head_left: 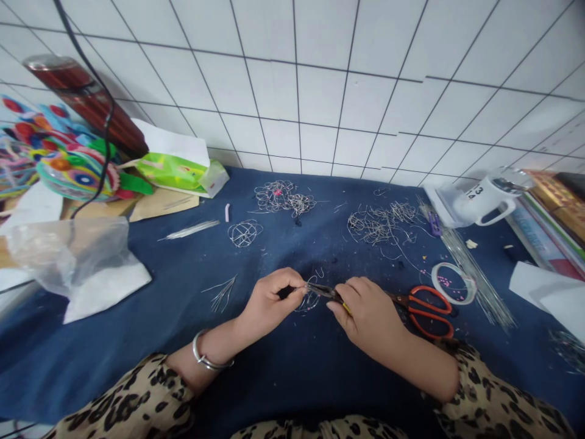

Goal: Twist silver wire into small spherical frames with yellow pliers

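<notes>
WIREWORK, IN HAND, W/ PLIERS, ON BLUE CLOTH

Head view. Items in hand:
- L hand point(274, 302): thumb + forefinger tips pinched tog. on wire piece point(315, 303), right by pliers' nose; silver bracelet point(200, 353) at wrist.
- R hand point(368, 305): fingers curled closed round pliers point(322, 289), yellow on handle, nose pointing to L hand. Can't tell if the nose grips wire.
- Wire piece: thin, looped, betw. the two hands, partly behind pliers; fine detail too small to read.

Items on blue cloth point(256, 372), L side:
- Short wires point(223, 296), loose fan, near L wrist.
- Round wire frame point(245, 233), openwork, 1 pc.
- Wire tangle point(283, 198), w/ pink bit, beyond frame.
- Straight wires point(194, 229), thin bunch.
- Clear plastic bag point(91, 256), far L.

R side:
- Scissors point(410, 302), orange handles, just beside R hand.
- White ring point(434, 281), pink beads point(444, 281) inside.
- Second tangle point(379, 224), bigger.
- Long wires point(475, 274), bundle, approx. parallel.
- Purple clip point(434, 224), by bundle's far end.
- White mug point(487, 198), near wall.
</notes>
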`<action>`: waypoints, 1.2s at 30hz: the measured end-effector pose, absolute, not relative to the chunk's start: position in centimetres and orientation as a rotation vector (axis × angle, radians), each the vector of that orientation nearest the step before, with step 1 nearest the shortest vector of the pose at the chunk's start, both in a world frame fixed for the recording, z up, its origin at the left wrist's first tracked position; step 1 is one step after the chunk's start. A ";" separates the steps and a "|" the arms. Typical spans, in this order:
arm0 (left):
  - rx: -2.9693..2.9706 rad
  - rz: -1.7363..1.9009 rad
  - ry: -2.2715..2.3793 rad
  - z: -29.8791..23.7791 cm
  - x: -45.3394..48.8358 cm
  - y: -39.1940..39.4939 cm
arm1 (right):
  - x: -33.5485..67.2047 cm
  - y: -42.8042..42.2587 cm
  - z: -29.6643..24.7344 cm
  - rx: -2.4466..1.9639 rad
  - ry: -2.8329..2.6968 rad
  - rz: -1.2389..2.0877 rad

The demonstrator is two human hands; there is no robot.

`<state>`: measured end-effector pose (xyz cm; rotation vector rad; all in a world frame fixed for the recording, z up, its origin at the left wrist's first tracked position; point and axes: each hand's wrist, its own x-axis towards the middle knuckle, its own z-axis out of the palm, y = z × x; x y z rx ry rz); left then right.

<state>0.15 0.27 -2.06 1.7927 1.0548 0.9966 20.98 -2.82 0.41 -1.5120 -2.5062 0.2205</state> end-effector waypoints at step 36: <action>1.629 0.867 0.961 -1.6 -0.3 0.6 | 20.9 -2.6 -1.1 -1.407 -2.578 -0.088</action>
